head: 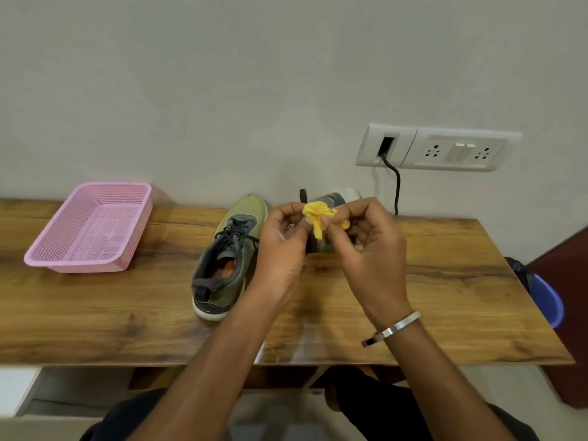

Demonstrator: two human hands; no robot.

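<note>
- Yellow wad [318,218]: crumpled, thin, paper-like. Held above counter [127,313], in front of grey shoe [334,198], which is mostly hidden.
- Left hand [283,246] pinches wad's left lobe. Right hand [369,246] pinches right side. Wad sits midway between the 2 hands, short tail hanging down.
- Green shoe [229,253]: mesh upper, dark laces, pale sole. Long axis runs toe to wall, heel to person.
- Shoe opening lies down-left of left hand, the nearer one. Probable stuffing target, judgement only.
- Pink basket [79,268]: perforated plastic, well apart at left.
</note>
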